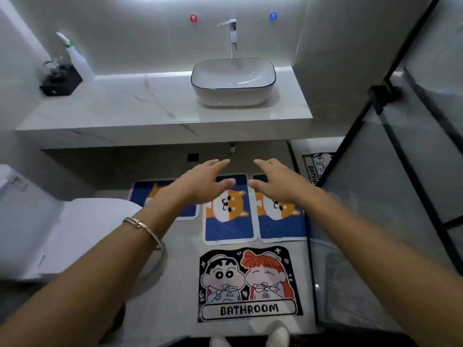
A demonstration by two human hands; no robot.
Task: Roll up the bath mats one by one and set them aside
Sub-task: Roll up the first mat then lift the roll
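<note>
Bath mats [229,216] flat on the floor (blue dog prints, one black "BATHROOM"), left hand [204,182] and right hand [274,182] above, fingers straight, empty.

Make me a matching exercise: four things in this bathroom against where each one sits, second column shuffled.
Things:
1. BATHROOM mat
2. spray bottle
3. basin
4. toilet

Places:
A. left end of the counter, by the wall
B. on the floor, nearest the camera
C. below the tap
D. left edge of the view, lid closed

Pairs: 1-B, 2-A, 3-C, 4-D
</note>
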